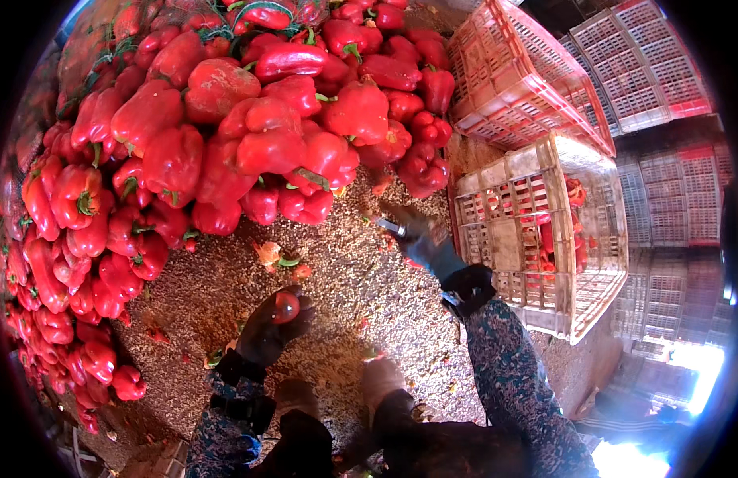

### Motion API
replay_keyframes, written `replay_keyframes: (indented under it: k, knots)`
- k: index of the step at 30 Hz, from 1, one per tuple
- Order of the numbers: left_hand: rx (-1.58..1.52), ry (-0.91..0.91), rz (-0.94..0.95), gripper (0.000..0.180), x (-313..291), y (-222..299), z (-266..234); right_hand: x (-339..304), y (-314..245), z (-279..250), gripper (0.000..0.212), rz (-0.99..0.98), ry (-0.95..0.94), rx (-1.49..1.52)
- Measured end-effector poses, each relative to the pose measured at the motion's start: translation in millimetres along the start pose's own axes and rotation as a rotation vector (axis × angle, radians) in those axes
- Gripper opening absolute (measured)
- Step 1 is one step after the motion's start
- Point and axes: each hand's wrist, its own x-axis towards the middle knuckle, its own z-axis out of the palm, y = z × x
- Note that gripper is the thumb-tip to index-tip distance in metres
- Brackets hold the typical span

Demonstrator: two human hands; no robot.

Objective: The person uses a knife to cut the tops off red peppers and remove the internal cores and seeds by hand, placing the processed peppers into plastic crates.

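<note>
My left hand [267, 333], in a dark glove, is low in the middle of the head view. Its fingers curl round a small, shiny red piece of bell pepper [286, 307]. To the right, my gloved right hand [429, 243] is smeared by motion and grips a small knife [390, 227], whose short pale blade points left. A big heap of red bell peppers [174, 163] rises in front of me and to my left, close beyond both hands. Between the hands and the heap, a torn pepper scrap with a green stem [273, 256] lies on the ground.
Just right of my right hand, a pale plastic crate [512, 231] lies on its side with red pepper pieces inside. Another red-and-white crate [516, 88] stands behind it. Stacked crates [636, 68] line the far right. Pale seeds cover the ground [345, 295]. Green netting [106, 60] crosses the heap.
</note>
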Motion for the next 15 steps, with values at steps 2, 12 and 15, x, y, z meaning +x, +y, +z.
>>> replay_keyframes:
  k: [2,12,15]
  knots:
    - [-0.096,0.047,-0.034,0.054,3.7,-11.1,3.5,18.6,13.9,12.3,0.066,-0.029,0.368,0.056]
    - [0.074,0.044,-0.016,0.043,11.2,-32.2,21.7,45.9,18.5,36.0,0.066,-0.070,0.126,-0.086]
    - [0.051,0.016,0.014,0.045,11.3,-29.8,23.5,29.2,0.9,5.1,0.071,-0.021,0.134,-0.084]
